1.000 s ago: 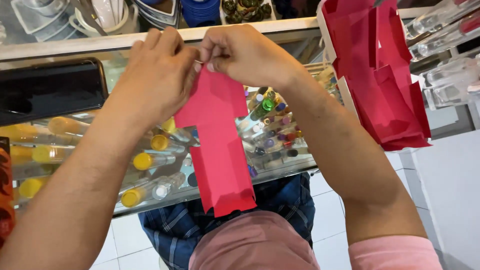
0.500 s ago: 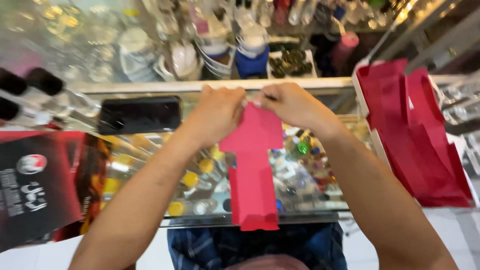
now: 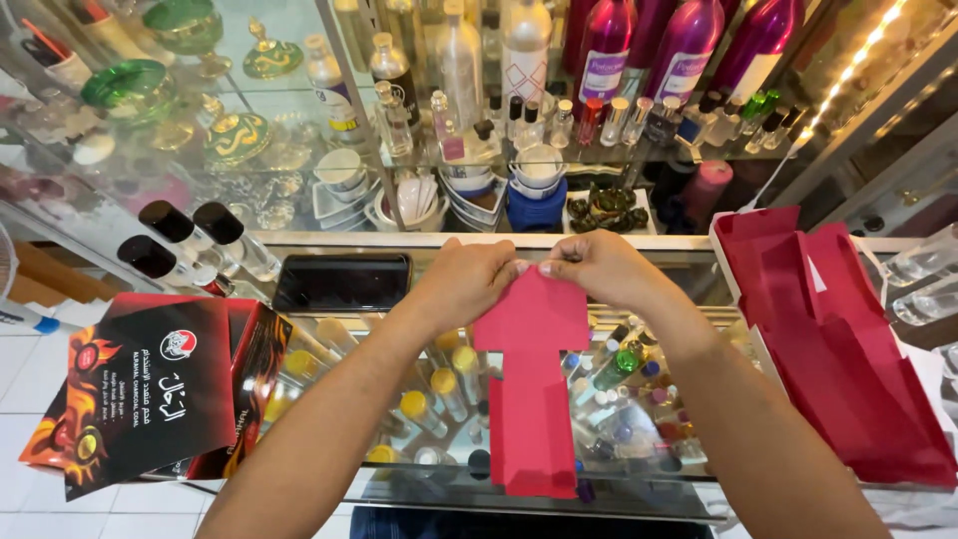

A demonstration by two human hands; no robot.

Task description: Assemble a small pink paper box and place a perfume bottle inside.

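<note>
Here, red folded paper (image 3: 531,389) hangs arrow-shaped.

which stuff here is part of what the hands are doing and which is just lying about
In use:
- left hand
- right hand
- red paper piece, pinched at its top edge by both hands

Lying about:
- stack of red paper
- black and red box
- dark phone
- purple bottles

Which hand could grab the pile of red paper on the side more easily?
Probably the right hand. The red paper pile lies on its side of the glass counter; the left hand would have to cross over. Both hands pinch the red paper piece.
</note>
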